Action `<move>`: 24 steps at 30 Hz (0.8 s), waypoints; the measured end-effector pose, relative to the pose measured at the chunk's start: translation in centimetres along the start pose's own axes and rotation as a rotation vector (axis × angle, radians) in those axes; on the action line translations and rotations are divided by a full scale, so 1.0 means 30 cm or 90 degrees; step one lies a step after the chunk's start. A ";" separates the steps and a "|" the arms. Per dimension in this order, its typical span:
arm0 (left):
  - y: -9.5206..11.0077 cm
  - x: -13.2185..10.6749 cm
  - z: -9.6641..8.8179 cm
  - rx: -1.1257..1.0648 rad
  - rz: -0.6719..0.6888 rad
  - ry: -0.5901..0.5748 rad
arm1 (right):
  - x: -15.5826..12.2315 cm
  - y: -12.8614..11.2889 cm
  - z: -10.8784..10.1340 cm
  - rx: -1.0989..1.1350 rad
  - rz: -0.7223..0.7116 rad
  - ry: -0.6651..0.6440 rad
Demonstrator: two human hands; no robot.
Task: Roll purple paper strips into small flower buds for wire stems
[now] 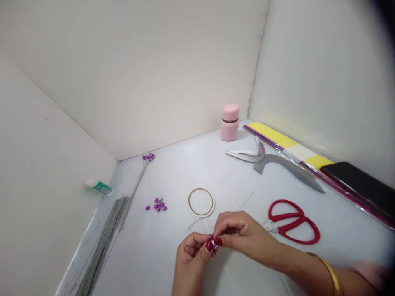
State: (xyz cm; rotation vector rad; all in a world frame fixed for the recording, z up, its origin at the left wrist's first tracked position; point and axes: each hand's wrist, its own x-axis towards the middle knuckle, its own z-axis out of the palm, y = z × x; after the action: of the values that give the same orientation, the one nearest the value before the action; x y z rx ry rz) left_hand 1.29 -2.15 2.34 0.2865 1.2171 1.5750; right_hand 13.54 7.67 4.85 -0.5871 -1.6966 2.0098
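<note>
My left hand [193, 257] and my right hand [243, 234] meet at the lower middle, fingertips pinched together on a small purple-and-white piece [215, 245]. Fingers cover most of it, so its shape cannot be made out. A thin straight wire [247, 200] sticks out behind my right hand. Just beyond my hands lies a thin roll of tape [189, 201], its loose end [195, 223] on the table. A small pile of shiny purple star-like pieces [159, 204] rests to the left, with a single purple piece [147, 208] beside it.
Red-handled scissors [286, 228] lie right of my right hand, blades hidden. Behind are grey-handled pliers [247, 156], coloured paper strips [277, 135], a black phone [358, 181] and a pink flask [230, 123]. At left are a wire bundle [105, 246], purple-tipped wires [148, 157] and a glue stick [100, 186].
</note>
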 end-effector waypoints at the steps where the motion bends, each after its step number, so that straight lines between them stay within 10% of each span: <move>1: 0.001 -0.002 0.001 0.002 -0.004 0.001 | 0.000 -0.005 -0.003 -0.038 -0.002 -0.006; 14: 0.022 -0.001 -0.002 -0.027 -0.025 -0.002 | -0.007 -0.022 -0.013 -0.273 -0.054 -0.052; 24: 0.011 0.009 -0.034 0.120 0.136 -0.026 | -0.003 0.009 0.021 0.197 0.160 0.001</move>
State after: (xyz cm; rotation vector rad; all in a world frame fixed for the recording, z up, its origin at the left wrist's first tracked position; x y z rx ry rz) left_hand 0.26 -2.45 2.03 0.5848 1.3398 1.6277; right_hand 13.24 7.08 4.67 -0.7181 -1.3243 2.3856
